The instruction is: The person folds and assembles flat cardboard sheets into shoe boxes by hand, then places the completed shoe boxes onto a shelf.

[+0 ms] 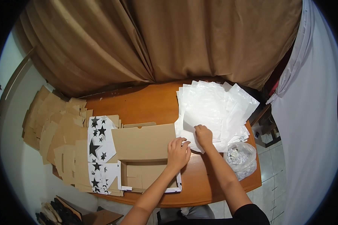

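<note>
A tan cardboard box (144,141) stands with its lid raised on the wooden table, and loose cardboard flaps show inside it. My left hand (178,153) is over the box's right side, its fingers bent and slightly apart, with fingertips right at the lower left edge of the white sheets. To the right of the box lies a fanned pile of white paper sheets (204,101). My right hand (203,135) is closed on the top white sheet (190,120) near its lower edge, and a curled part of that sheet stands up beside the fingers.
Flat cardboard pieces (65,129) are heaped at the left, with white star-printed cardboard (101,140) beside the box. A clear plastic bag (241,159) of small pieces sits at the table's right edge. A brown curtain (184,41) hangs behind the wooden table (139,107).
</note>
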A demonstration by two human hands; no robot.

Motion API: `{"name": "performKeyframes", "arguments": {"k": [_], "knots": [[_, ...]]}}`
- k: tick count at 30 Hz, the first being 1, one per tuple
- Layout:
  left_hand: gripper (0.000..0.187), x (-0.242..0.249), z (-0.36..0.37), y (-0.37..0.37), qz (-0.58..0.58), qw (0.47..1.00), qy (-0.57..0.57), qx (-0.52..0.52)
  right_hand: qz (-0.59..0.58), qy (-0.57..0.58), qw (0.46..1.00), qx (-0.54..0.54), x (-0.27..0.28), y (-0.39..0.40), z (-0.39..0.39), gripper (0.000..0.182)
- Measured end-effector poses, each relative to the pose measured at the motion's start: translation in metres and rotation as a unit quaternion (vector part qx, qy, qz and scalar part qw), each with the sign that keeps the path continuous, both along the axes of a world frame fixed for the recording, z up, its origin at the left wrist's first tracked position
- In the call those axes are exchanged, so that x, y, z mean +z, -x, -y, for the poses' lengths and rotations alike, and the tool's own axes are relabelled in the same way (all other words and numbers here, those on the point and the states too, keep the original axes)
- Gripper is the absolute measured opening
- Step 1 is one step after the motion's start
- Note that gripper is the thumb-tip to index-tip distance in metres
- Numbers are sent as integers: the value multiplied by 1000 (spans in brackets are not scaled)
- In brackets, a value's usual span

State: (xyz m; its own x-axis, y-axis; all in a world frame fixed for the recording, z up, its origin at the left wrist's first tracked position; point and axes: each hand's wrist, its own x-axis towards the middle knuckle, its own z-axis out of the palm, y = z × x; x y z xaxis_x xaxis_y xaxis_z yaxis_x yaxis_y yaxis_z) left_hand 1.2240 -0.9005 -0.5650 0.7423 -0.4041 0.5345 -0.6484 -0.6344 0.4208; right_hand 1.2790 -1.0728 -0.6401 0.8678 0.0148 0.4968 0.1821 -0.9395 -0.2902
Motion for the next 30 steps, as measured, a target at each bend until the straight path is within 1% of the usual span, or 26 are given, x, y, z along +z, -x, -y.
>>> {"name": "performKeyframes", "arguments": {"k": [2,3,6,7,10,11,14,16,18,20,23,26,30], "knots": [[37,4,-1,-5,-24,1000,-3,15,67,-67,996,2,41,17,9,16],[43,9,0,-9,-34,999,-4,22,89,-91,992,19,60,28,14,13],[67,32,10,-22,-9,999,12,35,92,-118,986,73,105,71,35,11],[79,39,15,-25,-9,1000,6,19,86,-123,985,86,112,83,44,11],[72,44,28,-36,32,997,-24,-64,59,-134,982,118,131,110,65,12],[47,44,33,-38,39,993,-77,-80,46,-136,982,124,139,117,69,13],[20,40,56,-31,84,985,-47,-145,14,-117,985,125,164,132,67,18],[13,47,69,-21,131,980,-37,-144,15,-82,989,120,171,135,71,22],[10,54,75,-15,159,977,-33,-140,33,-31,992,117,174,134,79,26],[8,64,73,-18,169,976,-35,-133,98,-16,991,95,194,139,83,29],[7,80,56,-33,224,971,-56,-67,179,1,980,83,230,151,82,32],[7,111,23,-35,277,959,-49,13,230,26,967,104,261,167,81,31],[9,151,-36,-13,340,933,-58,101,275,51,947,156,281,177,70,28]]}}
